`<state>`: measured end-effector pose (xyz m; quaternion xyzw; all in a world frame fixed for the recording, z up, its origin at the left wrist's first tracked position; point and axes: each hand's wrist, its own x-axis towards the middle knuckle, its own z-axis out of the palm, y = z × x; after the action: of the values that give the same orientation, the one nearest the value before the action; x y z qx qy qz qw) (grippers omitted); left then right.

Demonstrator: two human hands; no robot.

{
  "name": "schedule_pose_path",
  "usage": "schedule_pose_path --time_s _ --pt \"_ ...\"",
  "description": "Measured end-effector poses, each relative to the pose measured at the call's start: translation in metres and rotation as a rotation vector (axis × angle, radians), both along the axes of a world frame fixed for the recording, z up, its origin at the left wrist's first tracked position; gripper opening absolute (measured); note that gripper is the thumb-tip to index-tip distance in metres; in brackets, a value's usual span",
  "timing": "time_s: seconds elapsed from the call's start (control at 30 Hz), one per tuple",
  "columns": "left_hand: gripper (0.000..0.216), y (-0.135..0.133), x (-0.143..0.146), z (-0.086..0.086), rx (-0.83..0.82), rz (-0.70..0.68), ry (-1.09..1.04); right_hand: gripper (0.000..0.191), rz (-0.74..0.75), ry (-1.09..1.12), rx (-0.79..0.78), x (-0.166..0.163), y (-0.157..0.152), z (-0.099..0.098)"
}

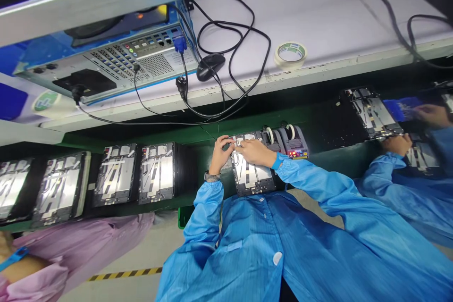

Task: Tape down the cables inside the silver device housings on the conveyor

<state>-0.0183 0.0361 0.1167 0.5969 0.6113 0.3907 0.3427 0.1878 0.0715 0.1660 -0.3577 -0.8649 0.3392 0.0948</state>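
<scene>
Right, all eyes on the tablet-sized metal frame (253,172), lying flat on the desk (311,122) directly in front of the person, with both hands working at its far end. The left hand (220,153) curls in at the corner, while the right hand (253,152) reaches across the frame. The bent fingers (238,145) of both hands sit close together over a small pale patch; they're closed in, not spread, but from up here I can't tell whether they're gripping anything or just pressing down. What you want at this point is fingertips low, wrists steady and the frame kept square to the desk edge.

Now the count. Just beyond the hands stand two electronic tape dispensers (293,141), each with one roll. Along the desk to the left runs a row of four frames (115,174), so that's five with the one in hand, and two more lie by the co-worker's hand (396,144) on the right, with a possible third cut off at the picture's edge. One person in a pink smock (81,245) is at lower left. Up on the white shelf (318,14) there's one computer unit (106,54), one black mouse (210,67) and one roll of masking tape (290,54).
</scene>
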Motion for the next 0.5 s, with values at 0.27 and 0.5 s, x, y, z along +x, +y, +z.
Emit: schedule_pose_path --time_s 0.27,0.5 --pt "0.014 0.010 -0.002 0.006 0.008 -0.031 0.025 0.033 -0.316 0.349 -0.110 0.037 -0.008 0.007" --pt "0.031 -0.016 0.008 0.017 0.024 0.064 -0.069 0.052 -0.766 0.363 -0.108 0.097 -0.078 -0.043"
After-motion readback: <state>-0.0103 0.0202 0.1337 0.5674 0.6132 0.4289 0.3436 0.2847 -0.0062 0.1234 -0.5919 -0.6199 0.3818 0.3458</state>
